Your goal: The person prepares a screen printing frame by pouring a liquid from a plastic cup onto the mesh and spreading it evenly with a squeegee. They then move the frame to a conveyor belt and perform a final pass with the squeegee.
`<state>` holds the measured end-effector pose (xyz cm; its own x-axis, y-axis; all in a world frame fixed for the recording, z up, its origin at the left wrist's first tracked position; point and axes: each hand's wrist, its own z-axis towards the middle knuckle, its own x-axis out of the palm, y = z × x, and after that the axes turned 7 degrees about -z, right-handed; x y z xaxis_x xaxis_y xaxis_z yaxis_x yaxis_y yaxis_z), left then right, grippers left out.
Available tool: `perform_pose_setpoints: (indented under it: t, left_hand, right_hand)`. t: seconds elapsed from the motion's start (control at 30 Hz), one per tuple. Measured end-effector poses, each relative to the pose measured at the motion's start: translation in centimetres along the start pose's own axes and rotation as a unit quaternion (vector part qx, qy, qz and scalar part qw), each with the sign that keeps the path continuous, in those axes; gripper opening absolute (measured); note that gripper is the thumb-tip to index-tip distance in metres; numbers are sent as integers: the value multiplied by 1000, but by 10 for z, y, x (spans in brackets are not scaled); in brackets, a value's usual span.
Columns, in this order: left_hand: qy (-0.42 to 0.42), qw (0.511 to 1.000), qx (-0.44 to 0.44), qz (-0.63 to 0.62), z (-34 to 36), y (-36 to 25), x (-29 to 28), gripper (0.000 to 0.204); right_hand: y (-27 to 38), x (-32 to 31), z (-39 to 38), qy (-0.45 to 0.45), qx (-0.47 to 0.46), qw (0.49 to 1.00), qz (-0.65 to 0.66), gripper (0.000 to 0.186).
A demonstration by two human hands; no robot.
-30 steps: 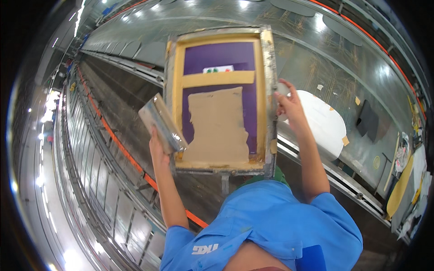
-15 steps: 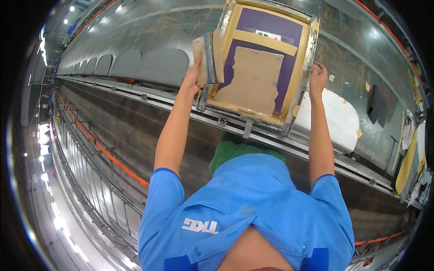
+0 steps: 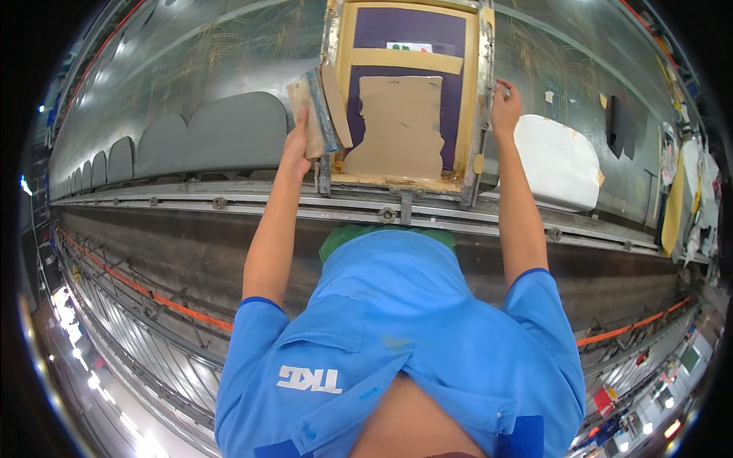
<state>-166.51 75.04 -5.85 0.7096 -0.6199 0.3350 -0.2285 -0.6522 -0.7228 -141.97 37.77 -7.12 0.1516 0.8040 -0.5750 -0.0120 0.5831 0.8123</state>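
A squeegee (image 3: 327,111) with a wooden grip and a blue-stained edge is held upright in my left hand (image 3: 296,145), at the left side of a screen printing frame (image 3: 484,69). Inside that frame is purple mesh (image 3: 452,107) bordered by tan tape, with a broad patch of beige ink (image 3: 401,126) across its nearer part. My right hand (image 3: 504,111) is by the frame's right rail, its fingers curled together; whether they grip the rail or something small cannot be made out. A taped strip (image 3: 408,61) crosses the mesh above the ink.
Grey rounded panels (image 3: 240,133) run in a row along the long table (image 3: 229,46) to the left. A white panel (image 3: 557,164) lies right of the frame, with dark pieces (image 3: 622,126) beyond. A metal rail (image 3: 336,206) follows the table's near edge; rags (image 3: 691,183) hang at the far right.
The view has turned, so the table edge looks more level and the frame sits further left in the picture. My left hand still holds the squeegee; my right-hand fingers look slightly looser.
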Motion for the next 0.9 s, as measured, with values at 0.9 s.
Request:
perform_pose_setpoints:
  t: [0.9]
  left_hand:
    - [452, 570, -52, 684, 65, -17, 148, 54]
  right_hand:
    - [0, 24, -13, 48, 46, 996, -55, 30]
